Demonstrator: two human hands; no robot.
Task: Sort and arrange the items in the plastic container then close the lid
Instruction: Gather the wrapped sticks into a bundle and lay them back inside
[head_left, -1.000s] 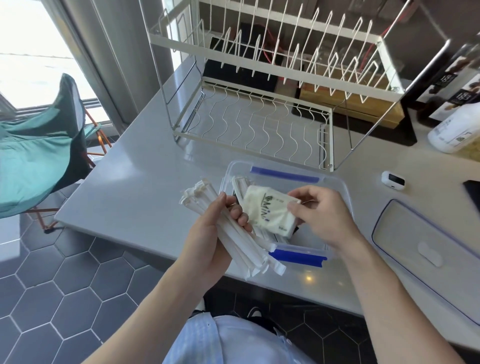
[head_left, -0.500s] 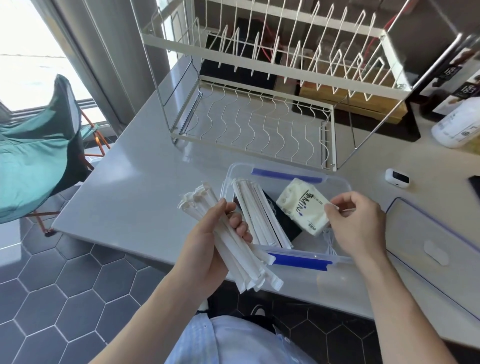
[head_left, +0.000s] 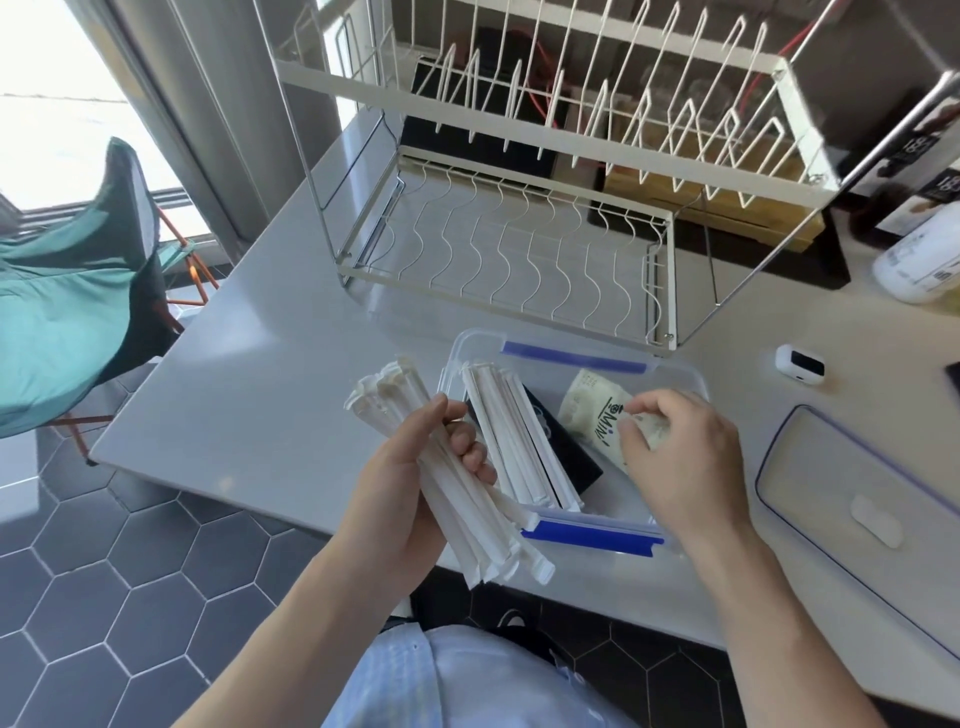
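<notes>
A clear plastic container (head_left: 685, 374) with blue clips sits at the counter's front edge. Several white paper-wrapped sticks (head_left: 519, 447) lie along its left side, on a black flat item (head_left: 571, 457). My left hand (head_left: 410, 478) is shut on a bundle of wrapped sticks (head_left: 467, 519), held just left of the container. My right hand (head_left: 680, 467) grips a cream tissue pack (head_left: 597, 415) down inside the container's right part. The container's lid (head_left: 857, 509) lies flat on the counter to the right.
A white wire dish rack (head_left: 519, 208) stands just behind the container. A small white device (head_left: 800, 364) and a white bottle (head_left: 919, 260) sit at the right. A green folding chair (head_left: 67, 291) stands on the tiled floor to the left.
My right hand has carried the tissue pack from above the sticks to the right and lowered it into the container's right side. My left hand has kept hold of its bundle.
</notes>
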